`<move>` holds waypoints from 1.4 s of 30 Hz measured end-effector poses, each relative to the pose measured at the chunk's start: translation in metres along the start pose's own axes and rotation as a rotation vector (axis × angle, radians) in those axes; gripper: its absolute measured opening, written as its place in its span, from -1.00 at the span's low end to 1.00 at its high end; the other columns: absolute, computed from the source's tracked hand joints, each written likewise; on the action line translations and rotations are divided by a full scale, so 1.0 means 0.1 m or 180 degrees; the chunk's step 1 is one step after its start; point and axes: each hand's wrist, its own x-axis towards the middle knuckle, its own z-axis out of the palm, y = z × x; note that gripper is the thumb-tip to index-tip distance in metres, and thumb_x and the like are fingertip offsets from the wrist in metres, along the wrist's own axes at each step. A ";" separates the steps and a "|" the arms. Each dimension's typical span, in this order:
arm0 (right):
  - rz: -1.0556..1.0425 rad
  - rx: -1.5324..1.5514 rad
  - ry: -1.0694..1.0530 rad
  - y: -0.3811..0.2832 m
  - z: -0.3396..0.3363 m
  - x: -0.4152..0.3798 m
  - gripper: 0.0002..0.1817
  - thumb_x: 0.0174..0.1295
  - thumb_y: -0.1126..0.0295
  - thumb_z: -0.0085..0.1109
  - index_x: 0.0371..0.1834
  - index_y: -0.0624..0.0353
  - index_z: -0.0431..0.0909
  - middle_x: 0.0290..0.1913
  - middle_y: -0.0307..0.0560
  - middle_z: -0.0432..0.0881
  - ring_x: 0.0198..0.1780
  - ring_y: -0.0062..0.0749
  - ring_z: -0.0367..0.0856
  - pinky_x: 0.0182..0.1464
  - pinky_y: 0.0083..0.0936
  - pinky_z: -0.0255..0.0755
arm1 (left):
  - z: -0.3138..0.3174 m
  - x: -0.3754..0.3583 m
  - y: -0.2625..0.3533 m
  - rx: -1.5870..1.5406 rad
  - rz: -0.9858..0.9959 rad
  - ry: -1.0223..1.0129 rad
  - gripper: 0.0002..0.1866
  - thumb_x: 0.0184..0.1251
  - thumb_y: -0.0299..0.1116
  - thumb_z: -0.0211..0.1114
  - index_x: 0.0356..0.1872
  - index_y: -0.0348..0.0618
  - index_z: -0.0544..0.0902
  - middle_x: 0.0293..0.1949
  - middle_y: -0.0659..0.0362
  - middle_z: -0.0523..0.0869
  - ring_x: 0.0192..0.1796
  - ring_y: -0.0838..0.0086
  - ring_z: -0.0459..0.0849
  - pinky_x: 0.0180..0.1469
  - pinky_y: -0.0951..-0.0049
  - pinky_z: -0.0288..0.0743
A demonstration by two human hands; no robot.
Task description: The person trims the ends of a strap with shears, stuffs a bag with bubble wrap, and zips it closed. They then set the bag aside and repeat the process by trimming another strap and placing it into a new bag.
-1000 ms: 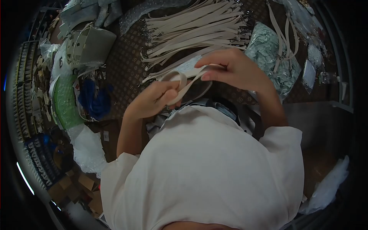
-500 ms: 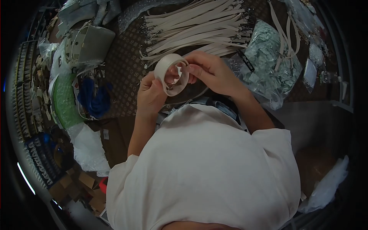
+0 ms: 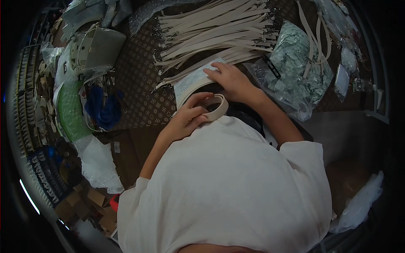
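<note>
My left hand (image 3: 188,119) is closed on a cream strap (image 3: 220,110), which is coiled into a loop close in front of my shirt. A length of the same cream band curves from the loop up toward my right hand (image 3: 232,83). Beneath that hand lies a flat, pale patterned packet (image 3: 193,81), its upper edge by my fingertips. Thumb and forefinger of the right hand are spread apart over the packet; the other fingers are partly hidden. Just beyond the hands, many cream straps (image 3: 211,36) with metal clasps lie in a row.
To the right sits a large clear bag of pale green packets (image 3: 295,71), with a dark clip-like strip (image 3: 271,66) beside it. At left are a cream handbag (image 3: 99,48), blue cloth (image 3: 103,107) and a green wrapped piece (image 3: 71,109). The tabletop (image 3: 135,84) is brown patterned.
The coiled strap has come down and right toward my body, now in the left hand alone. My right hand has let go of it and lies over a pale packet that now shows.
</note>
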 end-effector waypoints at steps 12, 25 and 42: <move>0.0890 -0.0598 -0.1143 -0.12 0.08 0.12 -0.86 -0.07 0.48 0.04 -0.41 0.16 0.56 -0.43 0.02 0.59 -0.37 -0.07 0.60 -0.31 -0.26 0.49 | 0.17 0.42 -0.19 0.2427 -0.1712 -0.0647 -0.83 0.20 -0.35 0.11 -0.35 -0.26 0.54 -0.32 -0.08 0.60 -0.24 0.04 0.55 -0.25 0.20 0.44; 0.1026 -0.0584 -0.1683 -0.06 -0.02 0.20 -0.86 -0.08 0.50 0.04 -0.43 0.15 0.57 -0.48 0.07 0.59 -0.37 -0.02 0.60 -0.30 -0.21 0.48 | 0.20 0.30 -0.46 0.2180 -0.0634 -0.0216 -0.80 0.02 -0.57 0.06 -0.33 -0.26 0.61 -0.30 -0.07 0.61 -0.27 0.05 0.59 -0.19 0.23 0.45; 0.0681 -0.0478 -0.1865 -0.02 -0.08 0.13 -0.90 -0.03 0.48 0.09 -0.43 0.18 0.56 -0.42 -0.01 0.58 -0.34 -0.10 0.60 -0.29 -0.26 0.47 | -0.57 -0.29 -0.26 0.2283 -0.1071 0.1441 -0.80 0.14 -0.41 0.24 -0.23 -0.24 0.66 -0.44 0.10 0.65 -0.36 0.33 0.64 -0.34 0.51 0.49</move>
